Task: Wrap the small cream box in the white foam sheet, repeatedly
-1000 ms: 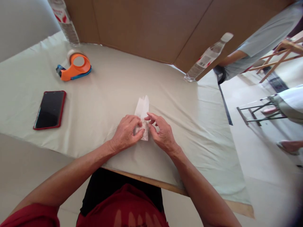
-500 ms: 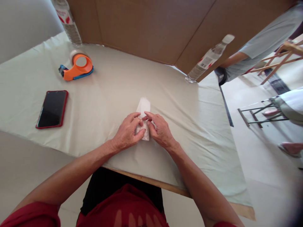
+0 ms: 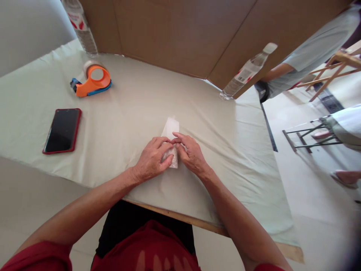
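Note:
A small whitish packet that looks like bubble wrap (image 3: pixel 174 161) lies on the cloth near the front of the table. Its far end is a smooth white flap (image 3: pixel 171 127) that stretches away from me. My left hand (image 3: pixel 153 156) is closed over the packet's left side, with the thumb pressed on its bubbly lower part. From the other side, my right hand (image 3: pixel 191 152) pinches the packet's right edge, fingertips meeting those of the left hand near the middle. The fingers hide the place where the flap meets the bubbly part.
A red-cased phone (image 3: pixel 62 131) and an orange tape dispenser (image 3: pixel 94 81) lie to the left. Plastic bottles stand at the back left (image 3: pixel 81 30) and back right (image 3: pixel 248 71), by a cardboard panel (image 3: pixel 175 34). Beyond the right edge are a person's arm (image 3: pixel 278 71) and a folding stool (image 3: pixel 313 133).
My left fingers have moved slightly inward and closed more over the packet's middle. The right hand has barely shifted, and the flap's left edge shows a little wider.

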Demonstrator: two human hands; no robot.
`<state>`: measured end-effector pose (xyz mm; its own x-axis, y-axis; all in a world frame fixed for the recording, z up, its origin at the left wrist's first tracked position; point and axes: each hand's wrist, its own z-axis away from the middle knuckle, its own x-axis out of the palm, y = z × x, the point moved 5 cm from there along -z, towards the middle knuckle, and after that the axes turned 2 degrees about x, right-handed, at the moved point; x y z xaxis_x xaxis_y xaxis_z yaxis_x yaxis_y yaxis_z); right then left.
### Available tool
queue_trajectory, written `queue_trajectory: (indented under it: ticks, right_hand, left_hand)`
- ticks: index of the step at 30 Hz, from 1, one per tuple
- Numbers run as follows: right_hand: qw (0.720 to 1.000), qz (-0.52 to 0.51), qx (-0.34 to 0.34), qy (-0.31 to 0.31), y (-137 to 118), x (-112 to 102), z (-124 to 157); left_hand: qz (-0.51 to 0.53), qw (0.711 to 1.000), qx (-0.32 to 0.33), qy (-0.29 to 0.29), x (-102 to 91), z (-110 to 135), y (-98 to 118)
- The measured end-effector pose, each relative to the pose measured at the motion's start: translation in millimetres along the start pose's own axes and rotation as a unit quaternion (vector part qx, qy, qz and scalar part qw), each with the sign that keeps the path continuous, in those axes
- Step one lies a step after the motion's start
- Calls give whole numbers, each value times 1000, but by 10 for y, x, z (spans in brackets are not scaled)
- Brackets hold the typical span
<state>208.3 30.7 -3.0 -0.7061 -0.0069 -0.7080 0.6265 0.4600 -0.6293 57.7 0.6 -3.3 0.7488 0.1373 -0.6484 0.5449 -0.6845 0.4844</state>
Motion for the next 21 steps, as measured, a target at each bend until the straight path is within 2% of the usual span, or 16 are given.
queue_trajectory:
  ticks: [3,5,8,10,12,16,21]
  right_hand:
    - [997,-34,57,43,91,-75,-24]
    - [984,-70,143,76,234,-138,-49]
    - [941,-153,293,69,461,-136,-97]
    - [914,-206,346,39,524,-76,-159]
    - [903,-245,353,9,510,-3,-247]
    - [897,-295,327,-34,437,132,-398]
    - [904,-327,275,-35,395,198,-463]
  left_hand:
    - [-10,1000,5,-10,-7,-20,4]
    - [-16,1000,6,-13,-12,-24,2]
    - [-19,1000,2,-15,-15,-22,-4]
    - [-18,1000,-3,-19,-15,-19,-8]
    - [-18,1000,-4,-19,-21,-19,-8]
    - [-20,1000,2,-16,-40,-27,2]
    - [-34,999,-6,-21,-44,-25,7]
